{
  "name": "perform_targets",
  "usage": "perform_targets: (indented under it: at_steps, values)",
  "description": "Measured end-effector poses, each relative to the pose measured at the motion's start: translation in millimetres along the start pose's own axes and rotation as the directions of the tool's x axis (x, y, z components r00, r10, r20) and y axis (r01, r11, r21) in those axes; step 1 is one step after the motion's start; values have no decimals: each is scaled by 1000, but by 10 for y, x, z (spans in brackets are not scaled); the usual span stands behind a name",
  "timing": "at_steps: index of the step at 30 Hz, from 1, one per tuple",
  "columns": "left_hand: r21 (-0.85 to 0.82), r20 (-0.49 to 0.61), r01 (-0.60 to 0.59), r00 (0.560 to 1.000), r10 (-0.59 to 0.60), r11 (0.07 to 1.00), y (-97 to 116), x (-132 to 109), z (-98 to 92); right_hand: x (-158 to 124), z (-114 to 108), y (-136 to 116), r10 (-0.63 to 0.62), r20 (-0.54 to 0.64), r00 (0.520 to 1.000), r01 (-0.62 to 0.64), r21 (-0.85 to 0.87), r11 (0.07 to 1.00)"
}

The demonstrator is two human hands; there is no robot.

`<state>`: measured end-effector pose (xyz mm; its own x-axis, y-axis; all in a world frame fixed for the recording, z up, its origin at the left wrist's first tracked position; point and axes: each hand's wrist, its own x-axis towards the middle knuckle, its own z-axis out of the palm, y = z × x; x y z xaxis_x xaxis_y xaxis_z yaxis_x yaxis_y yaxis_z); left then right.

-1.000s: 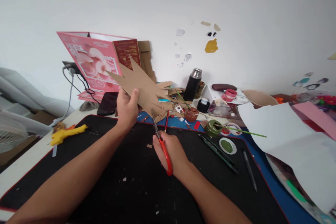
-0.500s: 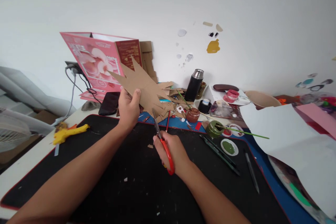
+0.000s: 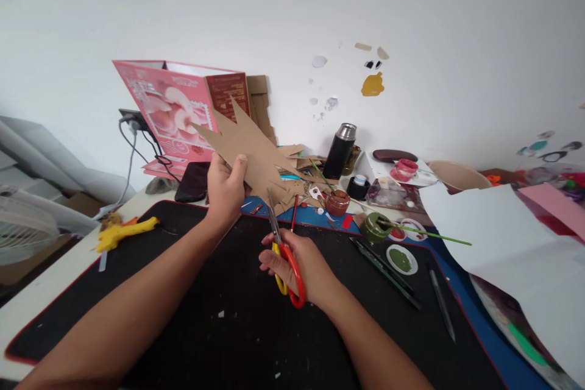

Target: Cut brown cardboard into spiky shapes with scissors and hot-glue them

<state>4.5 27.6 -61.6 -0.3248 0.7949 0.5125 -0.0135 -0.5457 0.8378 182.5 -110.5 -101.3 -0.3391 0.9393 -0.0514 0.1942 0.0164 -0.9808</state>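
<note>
A brown cardboard piece (image 3: pixel 253 149) with jagged, pointed edges is pinched by my left hand (image 3: pixel 226 186), thumb on its face and fingers behind. My right hand (image 3: pixel 304 262) holds scissors (image 3: pixel 295 268) with one red and one yellow handle loop. The blades point up and away, their tips near the lower end of the cardboard; whether they touch it I cannot tell. Both hands are over the black mat (image 3: pixel 228 329). Small pale scraps lie on the mat below.
A yellow glue gun (image 3: pixel 125 233) lies at left, by a phone (image 3: pixel 192 181). Behind are a pink box (image 3: pixel 178 109), cardboard scraps (image 3: pixel 292 152) and a black flask (image 3: pixel 338 152). Paint jars (image 3: pixel 375 226), pens (image 3: pixel 386 271) and white paper (image 3: pixel 484 225) are at right.
My right fingers have spread a little, and the yellow handle loop now shows beside the red one. The left hand keeps its hold on the cardboard; the view has shifted slightly.
</note>
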Motion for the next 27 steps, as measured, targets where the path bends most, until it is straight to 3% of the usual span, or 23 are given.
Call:
perform_targets:
  at_steps: [11,19,27]
  values:
    - [-12,105,-94,990,95,995,7,-25,46,15,29,-74,36,-35,999,-32,95,995]
    - [-51,95,24,995,-19,998,52,-59,67,-12,12,-107,77,-38,996,-78,-12,997]
    - [-63,110,45,993,-38,997,69,-84,91,-14,8,-139,90,-71,993,-99,-133,986]
